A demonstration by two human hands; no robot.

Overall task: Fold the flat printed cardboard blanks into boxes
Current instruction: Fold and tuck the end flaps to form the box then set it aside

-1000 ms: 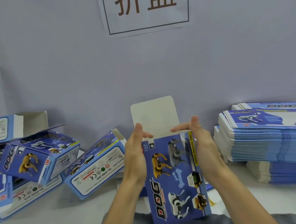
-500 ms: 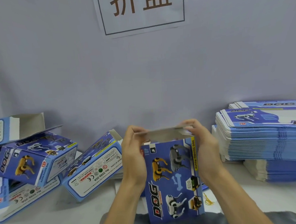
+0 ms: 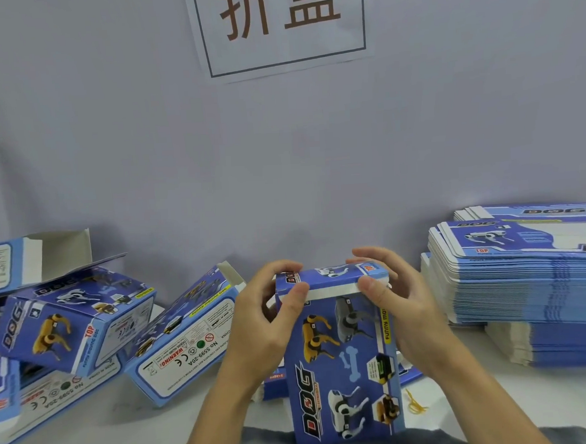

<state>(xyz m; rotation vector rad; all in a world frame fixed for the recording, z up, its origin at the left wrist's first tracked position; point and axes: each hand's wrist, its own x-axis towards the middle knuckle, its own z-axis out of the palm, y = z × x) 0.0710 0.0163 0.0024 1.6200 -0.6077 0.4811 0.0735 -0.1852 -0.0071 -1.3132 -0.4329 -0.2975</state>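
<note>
One blue box (image 3: pixel 341 356) stands upright in the middle, near the person, with its top flap (image 3: pixel 329 276) folded down over the opening. The left hand (image 3: pixel 260 326) and the right hand (image 3: pixel 396 304) grip the upper corners, fingers curled over the flap and thumbs pressing its white front edge. To the left lie finished boxes (image 3: pixel 85 323) in a loose pile; to the right a high stack of flat blanks (image 3: pixel 528 276) rests on the white table (image 3: pixel 535 399). Above on the wall hangs a paper sign (image 3: pixel 283 23).

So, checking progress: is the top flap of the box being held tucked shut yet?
Folded over, not tucked: the top flap lies down, but its white tuck tab still shows outside the box.
</note>
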